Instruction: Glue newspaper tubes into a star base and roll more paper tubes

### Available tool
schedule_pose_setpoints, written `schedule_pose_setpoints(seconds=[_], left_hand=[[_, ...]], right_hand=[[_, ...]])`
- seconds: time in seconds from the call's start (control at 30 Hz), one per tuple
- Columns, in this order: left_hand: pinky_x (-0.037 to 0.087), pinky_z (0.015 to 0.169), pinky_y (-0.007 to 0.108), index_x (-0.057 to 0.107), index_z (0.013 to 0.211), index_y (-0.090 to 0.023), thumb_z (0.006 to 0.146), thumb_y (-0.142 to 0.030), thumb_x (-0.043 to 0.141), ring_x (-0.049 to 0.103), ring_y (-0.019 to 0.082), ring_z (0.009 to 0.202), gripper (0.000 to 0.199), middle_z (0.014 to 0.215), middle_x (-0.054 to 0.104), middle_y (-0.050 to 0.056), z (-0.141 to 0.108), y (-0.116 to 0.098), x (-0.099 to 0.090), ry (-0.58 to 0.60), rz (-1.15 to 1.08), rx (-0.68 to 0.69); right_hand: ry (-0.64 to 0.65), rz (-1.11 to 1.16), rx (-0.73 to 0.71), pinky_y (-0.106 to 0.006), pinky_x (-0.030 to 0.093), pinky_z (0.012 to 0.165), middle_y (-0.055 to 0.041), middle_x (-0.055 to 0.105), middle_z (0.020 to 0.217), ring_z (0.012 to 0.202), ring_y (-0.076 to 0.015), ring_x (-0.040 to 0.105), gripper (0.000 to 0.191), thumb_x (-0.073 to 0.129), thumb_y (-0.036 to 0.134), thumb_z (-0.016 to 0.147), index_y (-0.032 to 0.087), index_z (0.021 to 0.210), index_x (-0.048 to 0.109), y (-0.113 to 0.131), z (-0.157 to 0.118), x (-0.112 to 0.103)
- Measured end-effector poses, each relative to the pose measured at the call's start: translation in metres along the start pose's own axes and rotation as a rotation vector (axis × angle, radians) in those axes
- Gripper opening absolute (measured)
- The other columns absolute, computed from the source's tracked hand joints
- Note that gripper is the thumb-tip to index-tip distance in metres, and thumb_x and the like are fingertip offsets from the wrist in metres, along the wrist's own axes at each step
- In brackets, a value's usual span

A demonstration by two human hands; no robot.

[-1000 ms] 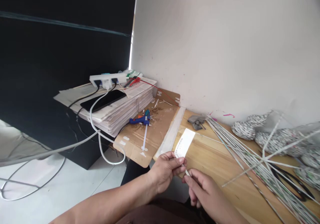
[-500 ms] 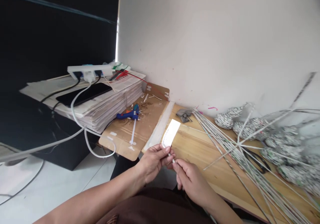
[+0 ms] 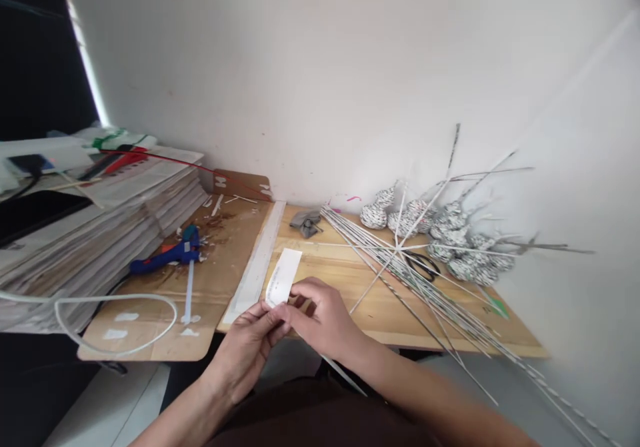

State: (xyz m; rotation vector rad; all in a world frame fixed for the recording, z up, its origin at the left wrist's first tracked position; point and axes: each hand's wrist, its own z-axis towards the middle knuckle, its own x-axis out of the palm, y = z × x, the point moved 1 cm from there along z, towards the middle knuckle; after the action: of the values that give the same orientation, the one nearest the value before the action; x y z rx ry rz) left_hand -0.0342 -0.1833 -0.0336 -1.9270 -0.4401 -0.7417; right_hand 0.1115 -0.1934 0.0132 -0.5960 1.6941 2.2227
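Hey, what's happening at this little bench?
Someone is working a slip of white paper with both bare hands, the left hand and right hand meeting at its lower end. A thin pale stick trails out below the right hand. On the wooden tabletop lie a bundle of thin sticks and black-handled scissors, with woven, bulbous shapes behind. A blue glue gun rests on cardboard to the left.

Gap between white card (image 3: pixel 284 277) and rod bundle (image 3: pixel 375 250), spokes (image 3: pixel 369 290) jutting across it, wall (image 3: pixel 320 87) behind
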Motion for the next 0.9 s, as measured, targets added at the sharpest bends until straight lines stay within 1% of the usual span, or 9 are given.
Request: schedule_pose_setpoints(seconds=[0.1, 0.27, 0.37, 0.5, 0.57, 0.63, 0.77, 0.83, 0.9], left_hand=[[0.059, 0.074, 0.023, 0.072, 0.082, -0.011, 0.070, -0.010, 0.077, 0.066, 0.012, 0.076, 0.013, 0.085, 0.068, 0.005, -0.001, 0.002, 0.000, -0.024, 0.035, -0.015], [0.060, 0.073, 0.025, 0.072, 0.088, -0.013, 0.066, -0.009, 0.079, 0.068, 0.015, 0.079, 0.023, 0.092, 0.069, 0.006, 0.000, 0.001, -0.002, -0.085, 0.051, 0.015], [0.060, 0.074, 0.026, 0.072, 0.089, -0.015, 0.064, -0.010, 0.081, 0.068, 0.016, 0.081, 0.027, 0.094, 0.069, 0.005, 0.001, -0.001, -0.003, -0.089, 0.069, 0.025], [0.060, 0.075, 0.025, 0.072, 0.079, -0.014, 0.067, -0.011, 0.078, 0.067, 0.015, 0.078, 0.014, 0.084, 0.069, 0.003, 0.002, -0.007, -0.007, -0.073, 0.100, 0.023], [0.060, 0.074, 0.023, 0.071, 0.079, -0.014, 0.075, -0.011, 0.071, 0.068, 0.014, 0.079, 0.005, 0.086, 0.069, 0.004, 0.003, -0.014, -0.010, -0.120, 0.098, 0.052], [0.060, 0.073, 0.022, 0.071, 0.081, -0.013, 0.083, -0.010, 0.062, 0.069, 0.015, 0.081, 0.010, 0.088, 0.069, 0.005, 0.004, -0.022, -0.012, -0.177, 0.092, 0.088], [0.060, 0.075, 0.022, 0.071, 0.081, -0.013, 0.088, -0.012, 0.054, 0.070, 0.016, 0.084, 0.019, 0.090, 0.070, 0.006, 0.004, -0.032, -0.012, -0.243, 0.079, 0.111], [0.059, 0.077, 0.021, 0.071, 0.080, -0.012, 0.088, -0.010, 0.053, 0.070, 0.016, 0.085, 0.019, 0.090, 0.070, 0.006, 0.003, -0.032, -0.009, -0.254, 0.069, 0.109], [0.059, 0.077, 0.020, 0.070, 0.079, -0.011, 0.088, -0.008, 0.052, 0.070, 0.016, 0.084, 0.021, 0.089, 0.070, 0.006, 0.003, -0.030, -0.005, -0.255, 0.069, 0.098]], right_hand=[[-0.060, -0.037, -0.034, -0.024, 0.045, 0.067, -0.0027, 0.062, 0.075, 0.069, -0.0124, 0.058, 0.026, 0.061, 0.039, 0.087, 0.017, 0.075, 0.068, 0.001, 0.011, 0.003], [-0.075, 0.000, -0.145, -0.023, 0.046, 0.069, -0.0024, 0.062, 0.077, 0.073, -0.0123, 0.059, 0.021, 0.063, 0.036, 0.085, 0.018, 0.076, 0.068, 0.001, 0.018, 0.008], [-0.075, 0.071, -0.146, -0.023, 0.048, 0.069, -0.0037, 0.063, 0.085, 0.078, -0.0131, 0.060, 0.023, 0.064, 0.040, 0.084, 0.018, 0.078, 0.068, 0.003, 0.018, 0.010], [-0.064, 0.159, -0.079, -0.024, 0.049, 0.067, -0.0063, 0.063, 0.107, 0.084, -0.0135, 0.061, 0.027, 0.056, 0.041, 0.090, 0.020, 0.105, 0.066, 0.004, 0.008, 0.008], [0.013, 0.162, -0.010, -0.023, 0.049, 0.066, -0.0067, 0.062, 0.114, 0.082, -0.0136, 0.062, 0.043, 0.063, 0.042, 0.085, 0.023, 0.123, 0.057, 0.001, -0.002, 0.006], [0.098, 0.085, 0.048, -0.023, 0.048, 0.065, -0.0056, 0.065, 0.110, 0.079, -0.0142, 0.062, 0.057, 0.072, 0.042, 0.077, 0.023, 0.127, 0.053, -0.004, -0.014, 0.003], [0.173, -0.226, 0.009, -0.024, 0.044, 0.068, -0.0036, 0.069, 0.087, 0.075, -0.0152, 0.061, 0.020, 0.058, 0.036, 0.090, 0.021, 0.099, 0.065, -0.013, -0.037, -0.008], [0.183, -0.362, -0.031, -0.026, 0.043, 0.070, -0.0056, 0.068, 0.084, 0.076, -0.0166, 0.061, 0.023, 0.047, 0.032, 0.095, 0.019, 0.092, 0.065, -0.016, -0.044, -0.015], [0.202, -0.362, 0.000, -0.026, 0.042, 0.068, -0.0056, 0.066, 0.081, 0.072, -0.0160, 0.060, 0.028, 0.041, 0.032, 0.097, 0.018, 0.093, 0.065, -0.018, -0.049, -0.020]])
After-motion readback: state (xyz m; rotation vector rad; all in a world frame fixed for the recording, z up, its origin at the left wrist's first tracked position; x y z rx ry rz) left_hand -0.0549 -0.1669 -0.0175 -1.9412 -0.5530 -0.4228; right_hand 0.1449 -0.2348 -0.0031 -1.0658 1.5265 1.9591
